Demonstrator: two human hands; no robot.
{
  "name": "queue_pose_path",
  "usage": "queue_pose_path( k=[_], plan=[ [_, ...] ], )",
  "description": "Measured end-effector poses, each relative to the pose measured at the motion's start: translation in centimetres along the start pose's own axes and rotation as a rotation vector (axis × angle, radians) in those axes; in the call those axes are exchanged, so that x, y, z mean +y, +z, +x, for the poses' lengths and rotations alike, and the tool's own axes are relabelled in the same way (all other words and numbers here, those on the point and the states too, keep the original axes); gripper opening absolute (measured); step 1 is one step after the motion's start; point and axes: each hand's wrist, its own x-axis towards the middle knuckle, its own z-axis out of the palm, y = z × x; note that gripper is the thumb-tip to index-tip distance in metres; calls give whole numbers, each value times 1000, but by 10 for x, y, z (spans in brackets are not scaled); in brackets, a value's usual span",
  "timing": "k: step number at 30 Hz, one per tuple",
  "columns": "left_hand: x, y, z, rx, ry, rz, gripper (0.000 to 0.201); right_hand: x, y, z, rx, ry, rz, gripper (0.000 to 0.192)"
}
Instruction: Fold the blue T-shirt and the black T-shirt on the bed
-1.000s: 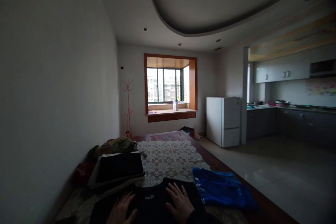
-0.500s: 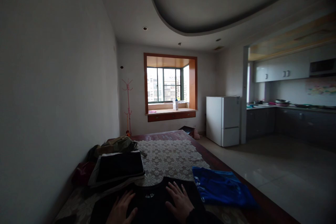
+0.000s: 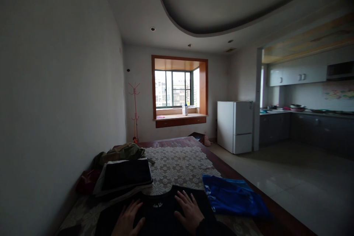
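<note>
A black T-shirt [image 3: 159, 217] lies spread on the table at the bottom of the view, a small white print below its neckline. My left hand [image 3: 128, 218] rests on the shirt's left side, fingers stretched out. On its right side, my right hand [image 3: 189, 210] lies flat with the fingers spread. Right of the shirt is a blue folded garment [image 3: 235, 196]. Beyond my left hand sits a stack of folded clothes [image 3: 127, 172] with a black piece on top. The shirt's lower part is out of view.
A lace cloth [image 3: 177, 164] covers much of the dark red table [image 3: 177, 142]. An olive bag [image 3: 121, 152] and a red item [image 3: 87, 181] lie by the left wall. A coat stand [image 3: 135, 107], a bay window and a white fridge [image 3: 234, 127] stand farther off.
</note>
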Motion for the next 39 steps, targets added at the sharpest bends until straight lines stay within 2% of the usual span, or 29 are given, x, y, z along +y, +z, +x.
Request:
queue_pose_path(
  k=[11, 18, 24, 30, 39],
  plan=[
    [0, -1, -1, 58, 25, -28, 53, -1, -2, 1, -23, 12, -14, 70],
    [0, 0, -1, 29, 4, 0, 54, -2, -1, 0, -21, 9, -14, 68],
    [-4, 4, -1, 80, 24, 2, 51, 0, 0, 2, -9, 7, -10, 67],
    [-1, 2, 1, 44, 16, -8, 53, 0, 1, 1, -19, 5, -2, 68],
    [0, 0, -1, 57, 12, -15, 52, -2, 0, -1, 7, 4, 5, 66]
  ],
)
